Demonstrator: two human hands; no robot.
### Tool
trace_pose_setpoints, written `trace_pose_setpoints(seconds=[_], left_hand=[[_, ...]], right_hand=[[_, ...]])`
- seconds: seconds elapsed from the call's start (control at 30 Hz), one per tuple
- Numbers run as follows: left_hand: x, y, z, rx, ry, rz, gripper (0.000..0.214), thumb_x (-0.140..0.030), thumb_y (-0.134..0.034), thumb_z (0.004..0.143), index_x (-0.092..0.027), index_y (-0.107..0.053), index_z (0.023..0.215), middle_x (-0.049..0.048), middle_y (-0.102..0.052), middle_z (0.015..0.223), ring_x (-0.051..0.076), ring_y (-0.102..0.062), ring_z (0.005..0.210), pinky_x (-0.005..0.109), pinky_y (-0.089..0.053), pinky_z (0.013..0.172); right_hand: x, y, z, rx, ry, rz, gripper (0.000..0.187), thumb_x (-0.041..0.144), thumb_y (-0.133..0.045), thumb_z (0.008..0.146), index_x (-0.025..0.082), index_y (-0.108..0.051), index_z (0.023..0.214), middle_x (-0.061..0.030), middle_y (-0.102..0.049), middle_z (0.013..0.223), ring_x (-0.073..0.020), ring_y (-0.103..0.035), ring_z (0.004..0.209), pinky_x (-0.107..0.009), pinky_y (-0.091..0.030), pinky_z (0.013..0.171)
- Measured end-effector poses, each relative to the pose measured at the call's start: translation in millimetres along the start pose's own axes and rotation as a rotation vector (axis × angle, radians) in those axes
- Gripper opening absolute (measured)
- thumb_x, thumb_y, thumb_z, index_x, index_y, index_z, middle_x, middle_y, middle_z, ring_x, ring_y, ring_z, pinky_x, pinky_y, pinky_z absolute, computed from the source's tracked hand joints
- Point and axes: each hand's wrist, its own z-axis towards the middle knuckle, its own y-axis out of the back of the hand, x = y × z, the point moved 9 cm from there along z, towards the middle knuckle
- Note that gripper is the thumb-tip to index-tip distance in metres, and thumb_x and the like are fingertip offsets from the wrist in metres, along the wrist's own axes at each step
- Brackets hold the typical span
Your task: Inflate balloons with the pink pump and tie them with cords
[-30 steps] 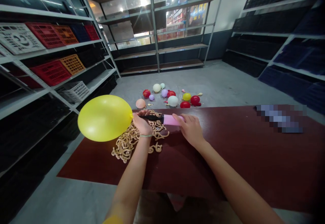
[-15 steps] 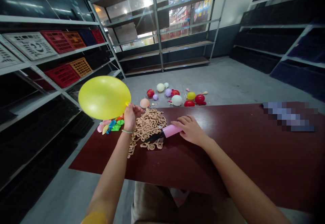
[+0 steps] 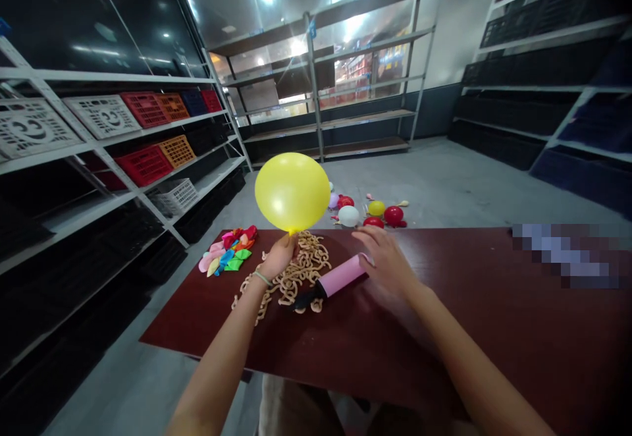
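My left hand (image 3: 279, 257) pinches the neck of an inflated yellow balloon (image 3: 292, 192) and holds it upright above the dark red table (image 3: 444, 330). The pink hand pump (image 3: 334, 279) with its black nozzle lies on the table beside a heap of tan balloon clips (image 3: 299, 268). Just right of the pump hovers my right hand (image 3: 388, 261), fingers spread and empty. A small pile of flat coloured balloons (image 3: 228, 257) lies near the table's left corner.
Several inflated balloons (image 3: 368, 212) lie on the grey floor beyond the table. Metal shelves with red, orange and white crates (image 3: 148, 133) line the left side; dark shelving stands on the right. A pixelated patch (image 3: 567, 255) covers part of the table's right.
The balloon came off the pump and moved right, now upright over the table. My right hand let go of the pump, which lies on the table. The view tilted upward.
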Motion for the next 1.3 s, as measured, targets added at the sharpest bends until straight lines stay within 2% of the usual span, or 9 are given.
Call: trace_pose_setpoints(seconds=[0.07,0.17,0.3,0.47,0.63,0.83,1.0,1.17,1.3], left_hand=[[-7,-4.9,0,0.022,-0.001,0.082,0.036,-0.043,-0.053,0.092,-0.021,-0.051,0.064,-0.0001,-0.053,0.053,0.015,-0.048,0.048,0.027,-0.037,0.052],[-25,-21.2,1,0.063,-0.052,0.133,0.030,-0.037,-0.058,0.089,-0.021,-0.054,0.064,0.0009,-0.055,0.054,0.016,-0.046,0.047,0.028,-0.034,0.052],[-48,-60.3,-4,0.212,-0.122,0.109,0.034,-0.039,-0.058,0.089,-0.022,-0.053,0.060,0.0004,-0.054,0.053,0.014,-0.042,0.044,0.029,-0.029,0.051],[-66,-87.7,-14,0.320,-0.191,0.111,0.034,-0.042,-0.058,0.088,-0.022,-0.053,0.061,-0.0005,-0.054,0.052,0.015,-0.042,0.046,0.028,-0.027,0.050],[-67,-88.5,-16,0.339,-0.169,0.107,0.033,-0.046,-0.053,0.092,-0.022,-0.055,0.069,-0.0009,-0.056,0.054,0.016,-0.046,0.043,0.028,-0.030,0.050],[-64,-81.4,-18,0.293,-0.148,-0.012,0.038,-0.051,-0.056,0.089,-0.022,-0.054,0.063,-0.0002,-0.055,0.052,0.015,-0.046,0.041,0.028,-0.032,0.047],[-53,-78.5,-23,0.281,-0.084,-0.176,0.041,-0.055,-0.055,0.088,-0.022,-0.050,0.063,-0.0012,-0.048,0.052,0.013,-0.043,0.041,0.026,-0.036,0.042],[-34,-79.9,-24,0.255,0.047,-0.449,0.043,-0.059,-0.050,0.090,-0.022,-0.044,0.068,-0.0062,-0.038,0.051,0.010,-0.038,0.039,0.024,-0.040,0.041],[-16,-74.3,-23,0.185,0.148,-0.603,0.037,-0.051,-0.056,0.089,-0.019,-0.051,0.073,-0.0025,-0.051,0.057,0.010,-0.051,0.046,0.023,-0.047,0.047]], right_hand=[[4,29,18,-0.115,0.007,-0.083,0.051,0.019,-0.051,0.090,0.020,-0.047,0.140,-0.0131,-0.053,0.138,-0.0277,-0.039,0.136,-0.048,-0.034,0.112],[36,44,44,-0.025,0.209,-0.211,0.058,0.022,-0.055,0.091,0.025,-0.040,0.147,-0.0094,-0.049,0.145,-0.0288,-0.032,0.143,-0.053,-0.026,0.118],[73,36,62,0.158,0.448,-0.303,0.079,0.013,-0.062,0.084,0.032,-0.029,0.152,-0.0016,-0.037,0.157,-0.0279,-0.022,0.148,-0.057,-0.020,0.119],[77,21,73,0.184,0.537,-0.445,0.059,0.010,-0.052,0.089,0.018,-0.040,0.146,-0.0073,-0.041,0.154,-0.0232,-0.021,0.148,-0.055,-0.009,0.122],[49,15,76,0.216,0.375,-0.485,0.055,0.024,-0.066,0.084,0.023,-0.052,0.137,-0.0092,-0.049,0.147,-0.0351,-0.031,0.141,-0.071,-0.003,0.114],[57,14,65,0.158,0.380,-0.449,0.023,0.019,-0.051,0.095,0.025,-0.067,0.112,-0.0024,-0.044,0.152,-0.0322,-0.020,0.147,-0.071,-0.001,0.114],[63,10,58,0.128,0.430,-0.407,0.019,0.019,-0.051,0.096,0.024,-0.069,0.098,0.0000,-0.050,0.147,-0.0305,-0.025,0.145,-0.071,-0.006,0.115],[65,-1,53,0.197,0.546,-0.573,0.025,0.020,-0.042,0.100,0.023,-0.066,0.108,-0.0013,-0.055,0.141,-0.0252,-0.030,0.141,-0.064,-0.009,0.118],[65,-5,52,0.273,0.561,-0.614,0.028,0.017,-0.043,0.098,0.022,-0.063,0.118,-0.0036,-0.056,0.140,-0.0261,-0.030,0.140,-0.057,-0.015,0.119]])
